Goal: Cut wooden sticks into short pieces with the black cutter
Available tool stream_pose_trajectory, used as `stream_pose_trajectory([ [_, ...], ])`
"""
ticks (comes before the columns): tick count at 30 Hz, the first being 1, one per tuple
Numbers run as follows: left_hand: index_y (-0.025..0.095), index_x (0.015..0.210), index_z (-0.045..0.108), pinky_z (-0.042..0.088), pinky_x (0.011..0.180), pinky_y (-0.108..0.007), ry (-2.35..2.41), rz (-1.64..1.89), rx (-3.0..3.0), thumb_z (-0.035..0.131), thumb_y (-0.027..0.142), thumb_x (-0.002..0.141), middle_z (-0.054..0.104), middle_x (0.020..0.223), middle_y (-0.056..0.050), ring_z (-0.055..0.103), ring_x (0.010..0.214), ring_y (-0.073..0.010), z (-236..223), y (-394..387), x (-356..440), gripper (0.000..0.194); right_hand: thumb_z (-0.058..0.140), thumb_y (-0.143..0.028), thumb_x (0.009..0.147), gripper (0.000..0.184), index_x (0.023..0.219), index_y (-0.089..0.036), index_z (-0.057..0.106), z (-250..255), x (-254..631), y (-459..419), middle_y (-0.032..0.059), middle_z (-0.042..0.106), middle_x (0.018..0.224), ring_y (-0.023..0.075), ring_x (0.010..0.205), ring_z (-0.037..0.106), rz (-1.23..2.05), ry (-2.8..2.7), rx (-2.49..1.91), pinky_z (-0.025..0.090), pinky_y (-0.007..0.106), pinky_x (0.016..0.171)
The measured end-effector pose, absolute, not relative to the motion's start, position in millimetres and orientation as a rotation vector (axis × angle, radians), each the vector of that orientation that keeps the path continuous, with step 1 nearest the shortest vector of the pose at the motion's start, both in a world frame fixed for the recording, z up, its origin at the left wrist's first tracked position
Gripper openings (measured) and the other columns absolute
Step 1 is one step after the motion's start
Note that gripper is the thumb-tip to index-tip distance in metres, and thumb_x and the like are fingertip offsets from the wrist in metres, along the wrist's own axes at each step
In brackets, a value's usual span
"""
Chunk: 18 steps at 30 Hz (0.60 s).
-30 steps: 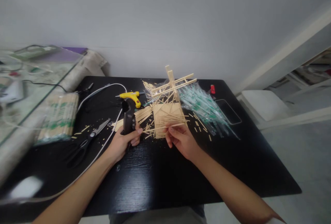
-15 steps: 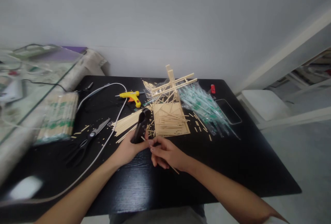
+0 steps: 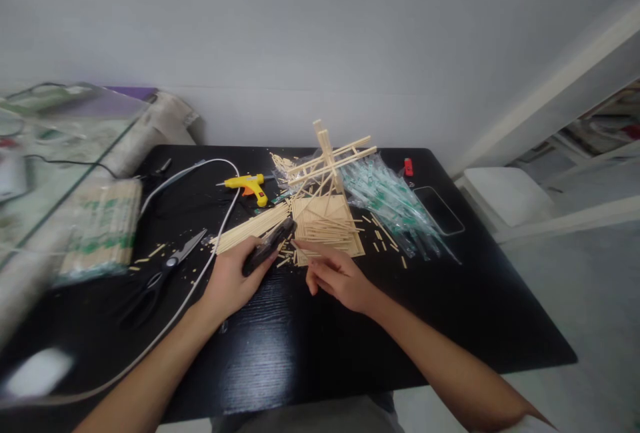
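Observation:
My left hand (image 3: 234,279) is wrapped round a black plier-like hand tool (image 3: 270,246) whose head points up and to the right. My right hand (image 3: 340,277) is closed in a pinch on a thin wooden stick (image 3: 296,244); its tip shows near the tool's head and the rest is hidden by the fingers. Just beyond the hands lies a square wooden base (image 3: 357,244) with loose sticks heaped on it. Behind it stands a crossed frame of wooden sticks (image 3: 327,156). A bundle of long sticks (image 3: 250,225) lies past my left hand.
On the black table (image 3: 400,333), left, lie scissors (image 3: 173,261), a white cable (image 3: 193,289) and a bagged bundle of sticks (image 3: 103,226). A yellow glue gun (image 3: 250,185) sits further back. To the right are plastic wrappers (image 3: 393,196), a phone-like slab (image 3: 440,211) and a red item (image 3: 409,167).
My hands have moved apart. The black tool has tipped from near upright to slanting right. My right hand has shifted forward and right with the stick, and the camera view has turned slightly.

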State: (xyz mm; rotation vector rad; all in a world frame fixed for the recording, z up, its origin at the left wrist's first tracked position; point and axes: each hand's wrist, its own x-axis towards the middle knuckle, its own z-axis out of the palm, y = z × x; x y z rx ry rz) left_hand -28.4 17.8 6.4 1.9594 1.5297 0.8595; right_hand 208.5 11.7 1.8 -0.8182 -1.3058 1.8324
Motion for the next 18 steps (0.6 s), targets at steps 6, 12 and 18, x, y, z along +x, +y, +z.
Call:
stream_pose_trajectory([
  [6, 0.020, 0.102, 0.068, 0.051, 0.078, -0.031, 1.510, 0.776, 2.019, 0.062, 0.037, 0.091, 0.077, 0.092, -0.006, 0.070, 0.083, -0.0225, 1.4, 16.4, -27.5, 0.021, 0.060, -0.045, 0.099, 0.047, 0.140, -0.021, 0.061, -0.8, 211.1, 12.1, -0.0034, 0.059, 0.061, 0.0098, 0.052, 0.045, 1.712, -1.369, -0.846, 0.028, 0.023, 0.050],
  [12, 0.020, 0.108, 0.067, 0.053, 0.081, -0.031, 1.473, 0.776, 2.055, 0.061, 0.034, 0.091, 0.077, 0.098, -0.007, 0.072, 0.087, -0.0234, -1.2, 14.8, -28.3, 0.023, 0.061, -0.044, 0.098, 0.044, 0.136, -0.021, 0.062, -0.9, 211.7, 10.7, -0.0036, 0.059, 0.061, 0.0097, 0.051, 0.045, 1.708, -1.335, -0.845, 0.026, 0.023, 0.048],
  [18, 0.020, 0.109, 0.066, 0.052, 0.082, -0.033, 1.481, 0.767, 2.053, 0.062, 0.035, 0.091, 0.077, 0.100, -0.008, 0.072, 0.090, -0.0245, -0.6, 13.2, -27.8, 0.024, 0.059, -0.044, 0.099, 0.043, 0.136, -0.022, 0.061, 3.2, 212.9, 11.5, -0.0052, 0.060, 0.063, 0.0064, 0.042, 0.034, 1.734, -1.360, -0.845, 0.024, 0.021, 0.042],
])
